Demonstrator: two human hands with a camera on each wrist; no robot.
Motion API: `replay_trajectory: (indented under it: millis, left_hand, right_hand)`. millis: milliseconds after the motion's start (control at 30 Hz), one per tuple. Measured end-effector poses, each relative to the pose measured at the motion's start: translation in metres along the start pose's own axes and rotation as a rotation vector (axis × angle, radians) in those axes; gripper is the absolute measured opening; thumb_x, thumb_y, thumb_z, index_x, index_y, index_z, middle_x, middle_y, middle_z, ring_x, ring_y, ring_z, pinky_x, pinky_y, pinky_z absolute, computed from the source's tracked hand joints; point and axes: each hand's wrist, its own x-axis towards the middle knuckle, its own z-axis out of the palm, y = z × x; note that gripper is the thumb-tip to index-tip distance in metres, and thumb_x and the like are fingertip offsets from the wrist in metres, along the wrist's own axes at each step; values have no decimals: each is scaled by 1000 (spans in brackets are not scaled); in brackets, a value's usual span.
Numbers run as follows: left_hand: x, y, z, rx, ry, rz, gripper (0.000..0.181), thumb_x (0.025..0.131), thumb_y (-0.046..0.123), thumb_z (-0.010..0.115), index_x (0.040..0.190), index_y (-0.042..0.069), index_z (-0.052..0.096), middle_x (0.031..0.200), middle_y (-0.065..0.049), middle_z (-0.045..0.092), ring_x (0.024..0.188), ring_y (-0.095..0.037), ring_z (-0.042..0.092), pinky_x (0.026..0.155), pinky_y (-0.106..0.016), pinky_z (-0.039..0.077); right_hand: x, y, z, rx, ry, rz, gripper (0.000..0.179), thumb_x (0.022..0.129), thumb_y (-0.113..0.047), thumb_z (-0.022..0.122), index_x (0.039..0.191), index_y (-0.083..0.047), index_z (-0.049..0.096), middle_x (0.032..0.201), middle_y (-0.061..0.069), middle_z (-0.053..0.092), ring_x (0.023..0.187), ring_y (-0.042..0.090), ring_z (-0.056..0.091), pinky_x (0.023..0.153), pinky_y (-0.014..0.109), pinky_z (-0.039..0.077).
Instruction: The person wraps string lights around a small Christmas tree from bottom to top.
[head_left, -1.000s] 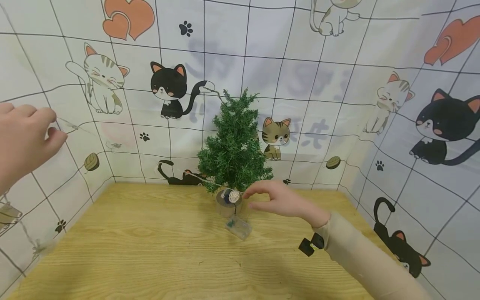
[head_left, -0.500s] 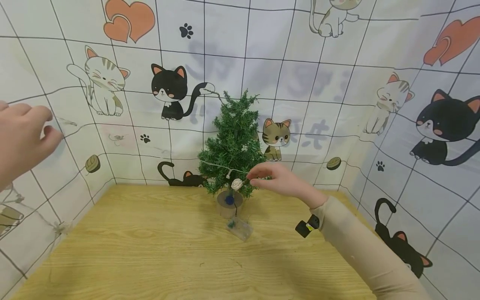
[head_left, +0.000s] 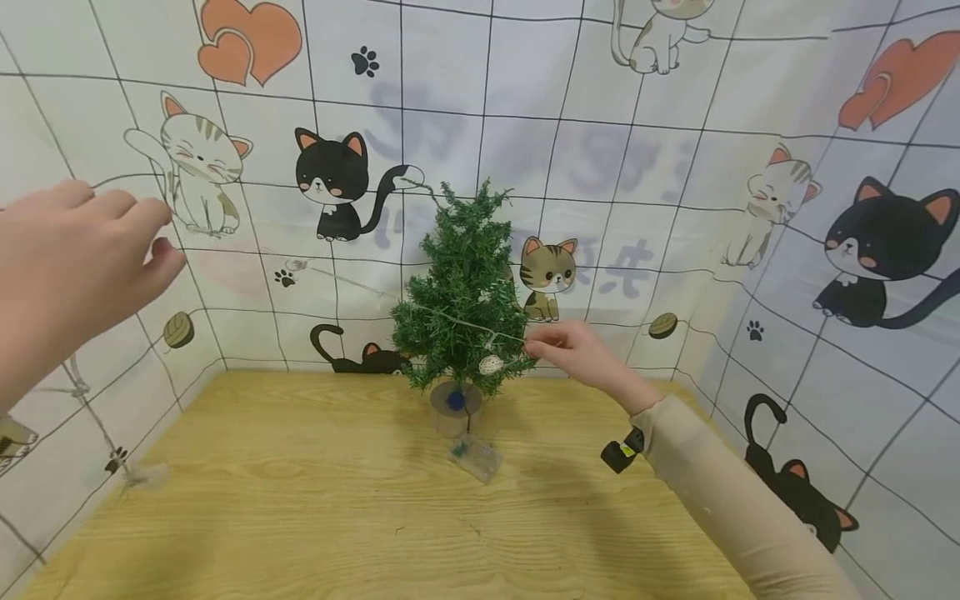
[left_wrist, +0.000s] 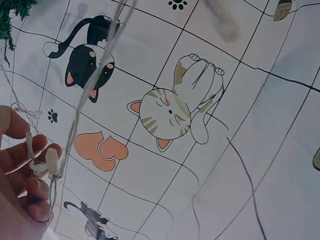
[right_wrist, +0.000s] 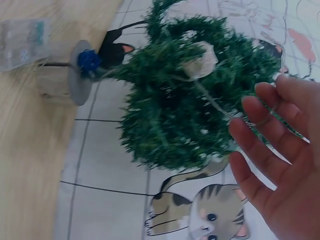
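A small green artificial Christmas tree [head_left: 465, 292] stands upright in a round grey base [head_left: 454, 408]. My right hand [head_left: 577, 362], at the tree's right side, pinches the thin clear wire of a string of lights [head_left: 360, 286] between thumb and fingertips. A white woven ball [head_left: 491, 365] hangs from this wire in front of the lower branches. Raised at the far left, my left hand [head_left: 90, 258] has its fingers curled round more of the light string, and small clear bulb pieces [left_wrist: 50, 162] show among the fingers in the left wrist view. The wire stretches across the tree's front.
A clear plastic box [head_left: 476, 458] lies on the wooden table [head_left: 315, 500] before the base, joined by a dark cord. A blue ball [head_left: 455, 401] sits at the trunk's foot. Loose wire [head_left: 101, 425] hangs at the left. Cat-printed cloth [head_left: 622, 75] walls the back and sides.
My right hand has risen and moved slightly right, lifting the wire and white ball from the base to the lower branches. My left hand has come further right into view.
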Motion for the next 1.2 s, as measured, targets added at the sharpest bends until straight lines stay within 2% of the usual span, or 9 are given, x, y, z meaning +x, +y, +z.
replay_trajectory:
  millis: [133, 300, 400, 533, 633, 833, 933, 1067, 1200]
  left_hand:
    - [23, 9, -3, -3, 24, 71, 35, 90, 21, 28, 61, 4, 37, 48, -4, 34, 45, -26, 29, 42, -33, 22]
    - [51, 12, 1, -4, 74, 121, 32, 88, 17, 29, 59, 4, 34, 48, -4, 30, 45, -23, 25, 39, -30, 18]
    - [64, 11, 5, -2, 85, 145, 32, 87, 19, 30, 60, 4, 36, 49, -5, 33, 45, -24, 27, 39, -31, 19]
    - [80, 8, 10, 15, 80, 163, 30, 85, 17, 34, 58, 5, 32, 49, -5, 32, 46, -25, 28, 40, -31, 21]
    - [92, 10, 12, 23, 76, 159, 27, 83, 13, 37, 58, 6, 28, 50, -5, 29, 48, -25, 26, 41, -32, 21]
    - [112, 17, 17, 41, 83, 167, 23, 80, 9, 39, 60, 5, 30, 51, -6, 30, 49, -25, 28, 42, -33, 21]
    - [119, 20, 22, 50, 82, 171, 23, 81, 10, 41, 62, 4, 31, 53, -7, 31, 50, -25, 27, 42, -34, 22]
    - [129, 24, 27, 49, 54, 141, 19, 80, 9, 46, 65, 3, 34, 56, -9, 35, 52, -27, 29, 44, -37, 25]
    - [139, 28, 31, 60, 12, 101, 11, 79, 7, 45, 75, -3, 45, 59, -11, 41, 55, -32, 37, 45, -41, 30]
  right_hand:
    - [-1, 13, 6, -34, 88, 33, 25, 96, -23, 62, 109, -5, 73, 96, 4, 71, 80, 15, 65, 71, 37, 53]
    - [-1, 21, 13, -45, 224, -1, 34, 97, -13, 60, 130, -8, 61, 83, 11, 70, 65, 18, 65, 58, 34, 53]
    - [0, 25, 15, -151, 298, -102, 36, 97, -8, 59, 133, -10, 52, 78, 9, 69, 55, 14, 61, 49, 30, 49]
    - [1, 30, 17, -401, 407, -294, 19, 95, -3, 59, 114, -6, 58, 80, 6, 68, 54, 12, 57, 47, 28, 45]
    - [2, 32, 18, -534, 477, -366, 14, 93, 1, 59, 104, -5, 63, 84, 7, 67, 55, 15, 56, 47, 29, 43]
    - [8, 27, 14, -651, 551, -347, 28, 85, 4, 62, 111, -5, 65, 93, 9, 65, 58, 19, 55, 45, 30, 39]
    - [12, 24, 11, -693, 567, -332, 38, 82, 5, 63, 118, -4, 64, 105, 12, 65, 60, 20, 55, 45, 31, 37]
    - [16, 17, 7, -717, 562, -279, 49, 80, 4, 63, 128, -2, 58, 123, 16, 59, 68, 25, 57, 49, 34, 35]
    - [20, 11, 5, -722, 549, -227, 53, 79, 3, 65, 131, -4, 54, 128, 15, 56, 74, 26, 57, 54, 36, 37]
